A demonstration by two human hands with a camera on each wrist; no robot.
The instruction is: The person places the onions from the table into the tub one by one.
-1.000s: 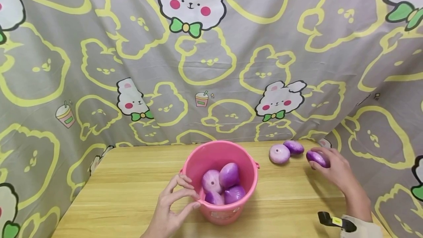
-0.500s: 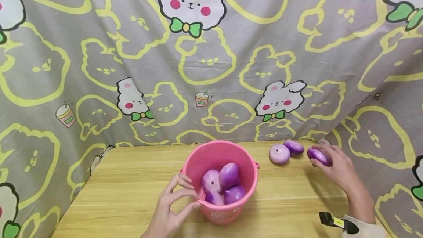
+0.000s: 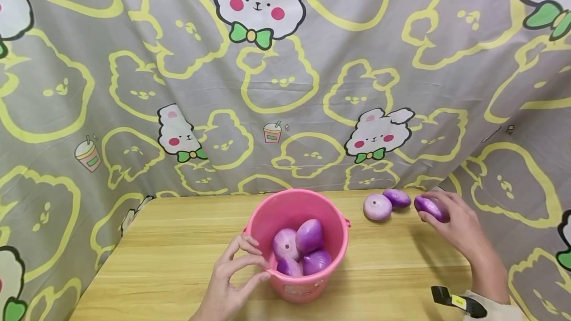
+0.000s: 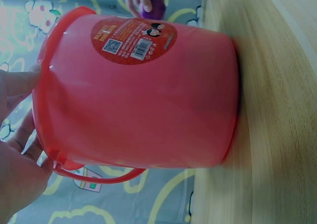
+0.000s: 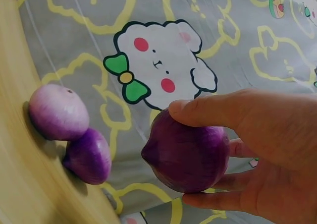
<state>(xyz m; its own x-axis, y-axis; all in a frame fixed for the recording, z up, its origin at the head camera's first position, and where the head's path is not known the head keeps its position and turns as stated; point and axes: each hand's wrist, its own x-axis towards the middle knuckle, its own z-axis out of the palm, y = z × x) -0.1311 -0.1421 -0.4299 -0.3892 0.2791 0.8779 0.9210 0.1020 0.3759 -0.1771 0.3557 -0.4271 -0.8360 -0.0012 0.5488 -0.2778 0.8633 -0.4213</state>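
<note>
In the head view my left hand [image 3: 232,276] holds the near left rim of a pink bucket [image 3: 300,289], thumb outside it. The left wrist view shows the bucket's side [image 4: 133,110], with my thumb and fingers at its rim. Several purple onions [image 3: 309,236] lie inside. At the right my right hand [image 3: 461,224] grips another purple onion [image 3: 428,208] between thumb and fingers, raised over the table. Its pointed tip faces left in the right wrist view, where the held onion [image 5: 185,152] is close up. Left of it, a pale onion [image 3: 377,207] and a darker onion [image 3: 397,198] lie together.
The light wooden table [image 3: 178,241] carries the bucket and onions. A grey curtain [image 3: 285,88] with cartoon prints hangs behind and along both sides. The bucket's handle [image 4: 104,177] hangs down its side. A black strap [image 3: 459,302] sits at my right wrist.
My right hand shifts slightly right and up with the onion in its grip. The left hand, the bucket and the other onions have not moved.
</note>
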